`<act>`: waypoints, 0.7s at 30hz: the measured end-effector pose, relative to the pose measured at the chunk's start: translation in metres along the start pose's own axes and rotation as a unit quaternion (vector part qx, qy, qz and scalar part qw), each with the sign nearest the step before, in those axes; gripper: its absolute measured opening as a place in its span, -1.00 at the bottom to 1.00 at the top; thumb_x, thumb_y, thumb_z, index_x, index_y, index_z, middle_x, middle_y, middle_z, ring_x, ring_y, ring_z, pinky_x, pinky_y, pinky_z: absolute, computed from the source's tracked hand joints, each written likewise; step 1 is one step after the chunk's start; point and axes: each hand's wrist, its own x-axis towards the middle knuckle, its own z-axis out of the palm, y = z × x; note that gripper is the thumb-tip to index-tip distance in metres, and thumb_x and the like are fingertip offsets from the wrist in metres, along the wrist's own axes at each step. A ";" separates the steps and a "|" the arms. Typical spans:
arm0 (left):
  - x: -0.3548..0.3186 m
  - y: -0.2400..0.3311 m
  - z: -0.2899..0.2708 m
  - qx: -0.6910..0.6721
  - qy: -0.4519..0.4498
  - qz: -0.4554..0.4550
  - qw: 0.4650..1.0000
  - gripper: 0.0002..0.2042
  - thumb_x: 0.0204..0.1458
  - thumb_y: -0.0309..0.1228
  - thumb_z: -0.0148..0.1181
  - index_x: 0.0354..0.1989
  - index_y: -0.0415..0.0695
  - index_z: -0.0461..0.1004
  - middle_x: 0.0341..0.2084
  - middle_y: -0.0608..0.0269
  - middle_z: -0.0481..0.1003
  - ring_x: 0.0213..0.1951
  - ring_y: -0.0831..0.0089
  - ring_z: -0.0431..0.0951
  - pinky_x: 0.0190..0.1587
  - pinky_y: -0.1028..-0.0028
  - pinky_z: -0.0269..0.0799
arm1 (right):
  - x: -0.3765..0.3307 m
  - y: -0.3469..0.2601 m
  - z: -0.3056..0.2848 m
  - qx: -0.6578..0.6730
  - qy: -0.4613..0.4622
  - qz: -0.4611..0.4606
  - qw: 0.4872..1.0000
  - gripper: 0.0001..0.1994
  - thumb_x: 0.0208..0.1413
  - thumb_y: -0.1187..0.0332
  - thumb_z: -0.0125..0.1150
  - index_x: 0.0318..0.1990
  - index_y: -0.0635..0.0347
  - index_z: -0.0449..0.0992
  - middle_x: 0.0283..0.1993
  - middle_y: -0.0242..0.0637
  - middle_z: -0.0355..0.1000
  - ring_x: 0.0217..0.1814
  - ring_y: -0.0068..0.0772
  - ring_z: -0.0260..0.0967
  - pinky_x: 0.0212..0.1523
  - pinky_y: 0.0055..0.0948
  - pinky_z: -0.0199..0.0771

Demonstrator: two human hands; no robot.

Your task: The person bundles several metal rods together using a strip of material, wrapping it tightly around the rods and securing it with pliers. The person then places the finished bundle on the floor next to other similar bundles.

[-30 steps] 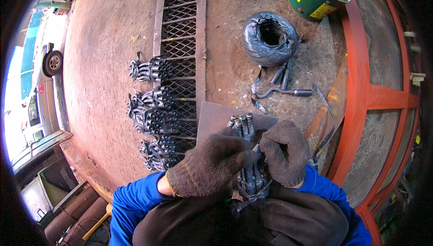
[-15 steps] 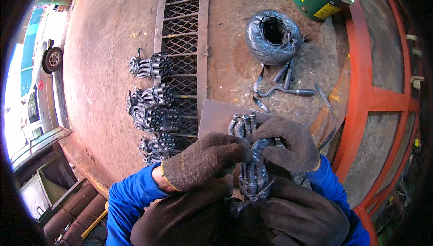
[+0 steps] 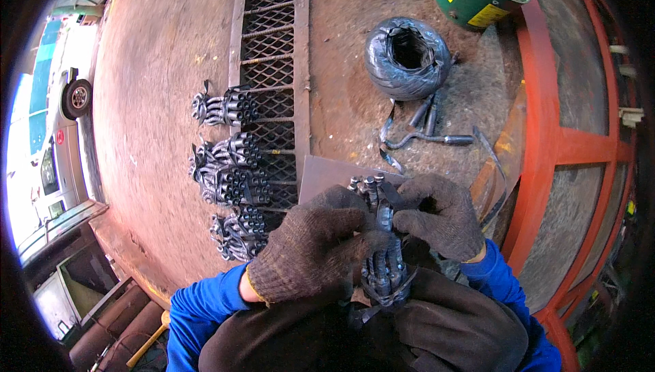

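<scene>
While four tied dark metal bundles lie at ten o'clock, the gloved left hand and gloved right hand both pinch a grey bundle of short metal rods.

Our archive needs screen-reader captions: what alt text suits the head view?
Two gloved hands, left hand and right hand, grip a bundle of short metal rods over the lap. Finished bundles lie left on the floor grate, a wire coil ahead.
</scene>
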 end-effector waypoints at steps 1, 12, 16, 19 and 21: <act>0.000 0.000 0.001 0.005 0.009 0.019 1.000 -0.76 0.05 -0.34 0.29 -0.18 -0.21 0.56 -0.42 0.05 0.51 -0.36 0.18 0.55 -0.27 0.32 0.47 | -0.003 0.005 0.000 -0.010 0.009 -0.006 1.000 -0.72 0.01 0.45 0.39 -0.10 0.24 0.55 -0.01 -0.18 0.51 0.02 -0.40 0.45 0.05 -0.38 0.46; -0.007 0.005 0.007 -0.141 -0.046 -0.129 0.981 -0.58 -0.09 -0.54 0.21 0.02 -0.31 0.42 -0.16 -0.16 0.47 -0.14 0.00 0.54 -0.10 0.24 0.48 | -0.006 0.008 0.012 0.164 -0.021 0.054 0.985 -0.62 -0.07 0.45 0.44 -0.09 0.22 0.44 -0.13 -0.33 0.44 -0.14 -0.49 0.43 -0.12 -0.46 0.49; 0.008 0.012 0.007 -0.058 -0.026 -0.046 0.997 -0.73 0.09 -0.43 0.13 -0.06 -0.30 0.48 -0.30 0.07 0.53 -0.25 0.31 0.52 -0.19 0.37 0.43 | 0.000 -0.001 0.008 0.153 0.016 0.081 0.985 -0.50 -0.05 0.48 0.42 0.06 0.19 0.32 -0.09 -0.30 0.45 -0.10 -0.50 0.43 -0.11 -0.47 0.50; 0.017 0.039 0.018 -0.016 -0.016 -0.030 0.999 -0.71 0.01 -0.35 0.25 -0.16 -0.30 0.53 -0.34 0.10 0.54 -0.21 0.27 0.53 -0.12 0.32 0.43 | -0.002 0.003 0.010 0.231 -0.007 -0.039 0.972 -0.73 0.05 0.41 0.32 -0.10 0.27 0.48 -0.18 -0.24 0.53 -0.17 -0.44 0.47 -0.11 -0.41 0.51; 0.011 0.061 0.026 -0.176 0.065 -0.285 0.940 -0.62 -0.14 -0.34 0.36 -0.11 -0.18 0.52 -0.24 -0.01 0.54 -0.23 0.10 0.52 -0.16 0.25 0.42 | -0.010 -0.003 0.016 0.411 -0.077 -0.066 0.906 -0.79 0.06 0.37 0.27 -0.19 0.28 0.54 -0.24 -0.19 0.57 -0.23 -0.45 0.49 -0.13 -0.42 0.51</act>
